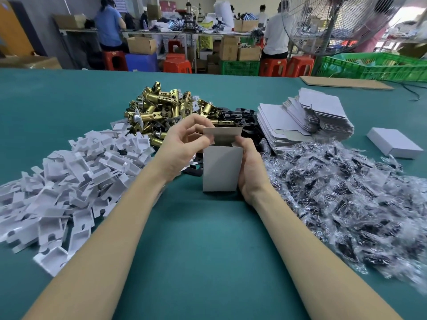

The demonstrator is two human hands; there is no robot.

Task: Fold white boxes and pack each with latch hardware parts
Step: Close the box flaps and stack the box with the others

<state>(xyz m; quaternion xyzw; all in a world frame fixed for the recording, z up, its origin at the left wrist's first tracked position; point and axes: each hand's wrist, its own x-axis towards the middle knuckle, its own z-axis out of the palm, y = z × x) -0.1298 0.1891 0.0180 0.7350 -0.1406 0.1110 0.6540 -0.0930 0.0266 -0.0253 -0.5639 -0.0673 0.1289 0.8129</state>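
1. At nine o'clock of the green table (208,250) lies a loose heap of white plastic inserts (69,181), spreading from the left edge toward the middle.
2. At eleven o'clock, beyond that heap, sits a pile of brass latch bolts (161,107), jumbled with no order to them.
3. The left hand (182,144) is raised at the centre, its fingers and thumb curled in a pinch at the left corner of the box's upright top flap.
4. The white box (221,167) stands upright at the centre between both hands, its bottom edge on or just above the table, which I cannot tell; its top is open with the flap standing up.
5. Behind the box, at twelve o'clock, dark flat plates (240,116) lie scattered just beside the brass pile.
6. The right hand (250,167) wraps the box's right side, fingers curled round it and the thumb near the top corner.
7. At one o'clock a leaning stack of flat white box blanks (307,116) rests on the table.
8. At three o'clock spreads a wide heap of clear bags of dark screws (346,199), just beside the right forearm.
9. At two o'clock, past the bags, one closed white box (394,143) lies flat near the table's right edge.
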